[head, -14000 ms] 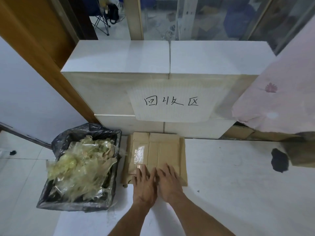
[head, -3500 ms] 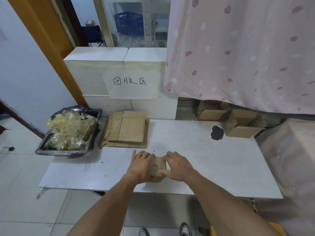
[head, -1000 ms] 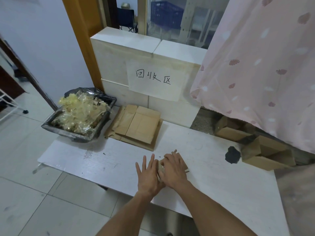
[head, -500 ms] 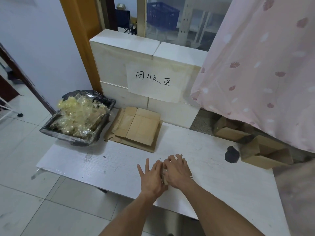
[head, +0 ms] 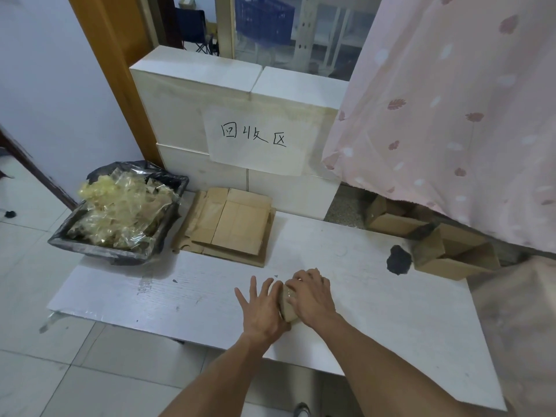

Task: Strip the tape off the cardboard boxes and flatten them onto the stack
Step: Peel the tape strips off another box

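Now, hands: both of mine are on one small cardboard box (head: pixel 286 305) near the front edge of the white table (head: pixel 391 311).
Left hand: my left hand (head: pixel 262 308) lies against the box's left side, fingers straight and spread, palm pressing it; the grip is wide and closed round nothing.
Right hand: my right hand (head: pixel 311 293) covers the box's top and right side, fingers bent over the far edge; the grip is curled onto the box.
Box: only a narrow strip of brown card shows between my hands; I cannot tell whether tape is on it.
Stack: the flattened cardboard stack (head: pixel 231 225) lies at the table's back left, against the white blocks (head: pixel 192 94), well apart from my hands.
Bin: a black-lined bin (head: pixel 120 251) heaped with crumpled clear tape (head: pixel 120 209) stands just left of the stack.
Sign: a paper sign (head: pixel 254 139) with handwritten characters hangs on the blocks above the stack.
More boxes: open cardboard boxes (head: pixel 451 251) sit beyond the table's right end, below a pink curtain (head: pixel 451 115).
Mark: a dark blotch (head: pixel 398 260) sits near the table's right rear edge.
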